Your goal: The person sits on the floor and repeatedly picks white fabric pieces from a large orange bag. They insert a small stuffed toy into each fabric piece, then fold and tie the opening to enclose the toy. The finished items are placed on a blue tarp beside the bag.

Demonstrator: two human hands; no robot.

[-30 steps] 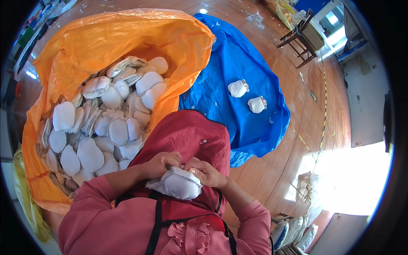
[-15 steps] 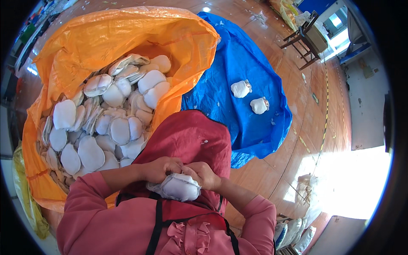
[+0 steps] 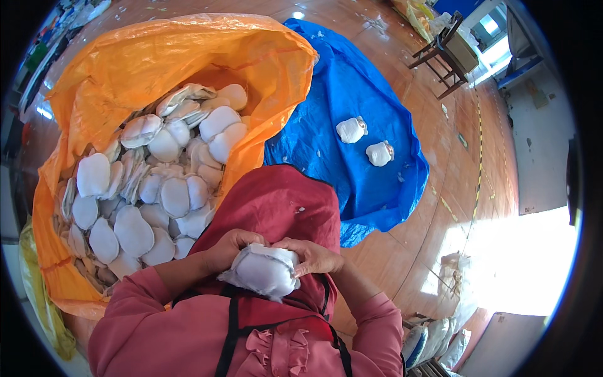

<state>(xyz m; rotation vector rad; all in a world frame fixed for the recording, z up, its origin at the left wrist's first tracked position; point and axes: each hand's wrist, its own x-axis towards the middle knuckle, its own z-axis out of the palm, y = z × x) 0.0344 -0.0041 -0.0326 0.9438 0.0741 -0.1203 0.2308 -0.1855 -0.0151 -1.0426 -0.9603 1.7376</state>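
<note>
Over my lap, covered by a dark red apron (image 3: 282,195), both hands hold a rounded white padded cloth piece (image 3: 260,270) with ragged, fuzzy edges. My left hand (image 3: 231,250) grips its upper left edge, fingers bent. My right hand (image 3: 316,256) pinches its right side, thumb on the front face. What lies under the piece is hidden. To the left, an orange woven sack (image 3: 169,47) gapes wide, filled with flat oval white pads (image 3: 134,231). On a blue sheet (image 3: 314,125) ahead to the right lie two bundled white pieces (image 3: 350,130).
A wooden chair (image 3: 447,58) stands far right on the reddish tiled floor (image 3: 389,264). At lower right are stacked white bags (image 3: 433,339), close to a bright sunlit patch. A yellow plastic bag (image 3: 41,295) lies at the left, beside the orange sack.
My hands have moved apart from their close pinch at the piece's top. The right one now holds its side, and the white piece shows more fully. The view has shifted slightly.
</note>
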